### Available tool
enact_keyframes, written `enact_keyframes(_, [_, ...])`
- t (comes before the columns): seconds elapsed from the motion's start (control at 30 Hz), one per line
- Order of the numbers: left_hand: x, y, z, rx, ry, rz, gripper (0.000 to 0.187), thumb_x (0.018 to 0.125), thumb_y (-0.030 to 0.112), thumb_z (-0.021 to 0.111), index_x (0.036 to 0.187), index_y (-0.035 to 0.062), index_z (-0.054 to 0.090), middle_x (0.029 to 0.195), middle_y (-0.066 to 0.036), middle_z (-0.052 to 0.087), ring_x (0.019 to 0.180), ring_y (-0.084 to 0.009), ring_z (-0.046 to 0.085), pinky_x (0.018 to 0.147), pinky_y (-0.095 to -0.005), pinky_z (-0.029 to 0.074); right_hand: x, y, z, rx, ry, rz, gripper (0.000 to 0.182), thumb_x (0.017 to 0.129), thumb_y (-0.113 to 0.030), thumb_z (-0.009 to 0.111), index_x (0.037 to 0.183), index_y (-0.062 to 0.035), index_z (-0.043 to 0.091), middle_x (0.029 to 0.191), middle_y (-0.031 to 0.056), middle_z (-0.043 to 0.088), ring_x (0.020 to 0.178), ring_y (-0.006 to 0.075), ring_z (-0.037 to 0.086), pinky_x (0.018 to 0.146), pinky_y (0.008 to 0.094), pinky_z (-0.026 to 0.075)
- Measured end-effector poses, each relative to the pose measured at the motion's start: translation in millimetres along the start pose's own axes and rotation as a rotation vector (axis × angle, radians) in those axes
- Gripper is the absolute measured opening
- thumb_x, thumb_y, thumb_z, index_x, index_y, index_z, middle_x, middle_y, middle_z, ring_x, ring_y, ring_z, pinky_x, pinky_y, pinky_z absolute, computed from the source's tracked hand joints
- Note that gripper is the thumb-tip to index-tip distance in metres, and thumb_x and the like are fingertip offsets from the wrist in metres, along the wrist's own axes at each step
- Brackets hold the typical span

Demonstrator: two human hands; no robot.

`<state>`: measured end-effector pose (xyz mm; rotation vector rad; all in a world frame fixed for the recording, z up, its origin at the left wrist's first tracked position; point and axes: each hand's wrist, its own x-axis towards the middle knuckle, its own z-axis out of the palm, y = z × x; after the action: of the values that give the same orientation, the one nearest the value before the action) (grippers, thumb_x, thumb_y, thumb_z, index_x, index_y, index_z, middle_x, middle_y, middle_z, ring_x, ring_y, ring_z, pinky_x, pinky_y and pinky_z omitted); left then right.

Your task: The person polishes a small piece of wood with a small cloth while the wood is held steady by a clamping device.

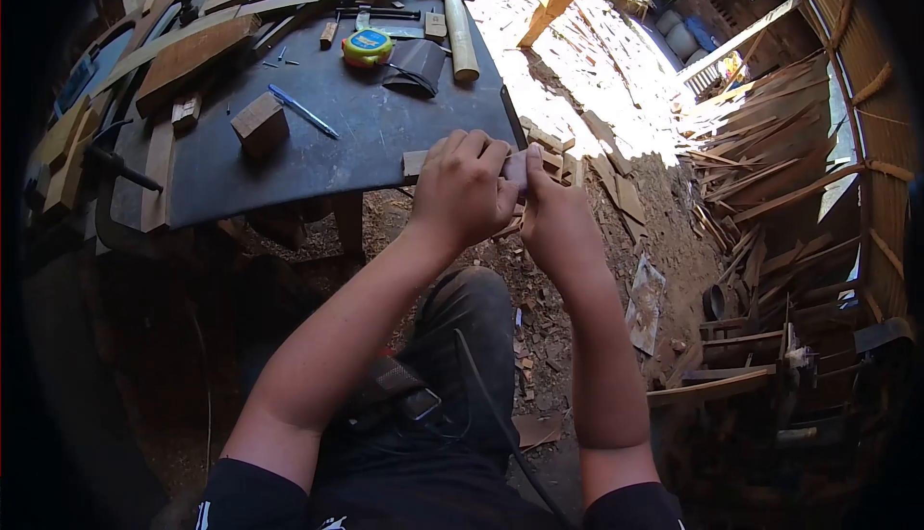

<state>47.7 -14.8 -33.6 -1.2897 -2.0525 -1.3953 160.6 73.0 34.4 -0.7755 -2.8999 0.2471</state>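
Note:
At the table's right front corner, my left hand [462, 183] is closed over a wooden piece [414, 162], whose pale end sticks out to the left of the fingers. My right hand [558, 212] touches the left one, its thumb pressed on a small greyish block [516, 170] between the two hands. The fingers of the right hand are mostly hidden below. Whether the block and the wooden piece are joined cannot be made out.
The dark table [356, 159] holds a wooden block [260, 126], blue pen [303, 111], tape measure [367, 47], hammer [460, 39] and long boards [197, 60]. A clamp [120, 166] grips its left edge. Wood scraps [741, 169] lie at the right.

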Motion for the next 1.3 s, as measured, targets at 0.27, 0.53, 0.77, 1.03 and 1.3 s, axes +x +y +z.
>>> enact_keyframes(0.27, [3, 2, -1, -0.025, 0.034, -0.013, 0.028, 0.074, 0.013, 0.059, 0.099, 0.0039, 0.069, 0.095, -0.013, 0.066, 0.091, -0.0336, 0.063, 0.085, -0.0446, 0.051, -95, 5, 6, 0.060, 0.061, 0.034, 0.069, 0.090, 0.000, 0.057, 0.155, -0.0057, 0.036, 0.075, 0.0261, 0.064, 0.068, 0.0428, 0.065, 0.062, 0.0510, 0.049])
enact_keyframes(0.53, [5, 4, -5, 0.025, -0.055, 0.004, 0.029, 0.075, 0.012, 0.058, 0.101, 0.0033, 0.068, 0.098, -0.014, 0.067, 0.093, -0.0356, 0.063, 0.086, -0.0452, 0.051, -42, 19, 82, 0.146, 0.418, -0.072, 0.076, 0.086, 0.003, 0.056, 0.157, -0.0027, 0.032, 0.072, 0.0195, 0.062, 0.062, 0.0373, 0.065, 0.060, 0.0492, 0.052])
enact_keyframes(0.77, [4, 5, -1, 0.015, -0.023, -0.002, 0.029, 0.075, 0.011, 0.057, 0.101, 0.0040, 0.068, 0.099, -0.015, 0.067, 0.095, -0.0360, 0.063, 0.087, -0.0453, 0.051, -26, 29, 103, 0.171, 0.553, -0.150, 0.072, 0.088, 0.002, 0.054, 0.157, -0.0003, 0.032, 0.069, 0.0157, 0.059, 0.057, 0.0326, 0.062, 0.053, 0.0448, 0.051])
enact_keyframes(1.03, [9, 3, 0, 0.010, -0.020, 0.005, 0.027, 0.074, 0.014, 0.059, 0.098, 0.0048, 0.068, 0.097, -0.014, 0.066, 0.093, -0.0350, 0.063, 0.086, -0.0448, 0.051, -59, 39, 136, 0.253, 0.615, -0.142, 0.068, 0.089, 0.003, 0.055, 0.154, 0.0000, 0.038, 0.068, 0.0180, 0.059, 0.055, 0.0348, 0.061, 0.053, 0.0459, 0.049])
enact_keyframes(1.3, [6, 6, -2, 0.037, -0.053, -0.010, 0.028, 0.075, 0.012, 0.057, 0.100, 0.0040, 0.068, 0.099, -0.014, 0.067, 0.096, -0.0360, 0.064, 0.088, -0.0445, 0.051, -49, 45, 138, 0.270, 0.606, -0.156, 0.073, 0.086, 0.003, 0.057, 0.155, 0.0005, 0.035, 0.069, 0.0163, 0.060, 0.057, 0.0341, 0.062, 0.053, 0.0457, 0.050])
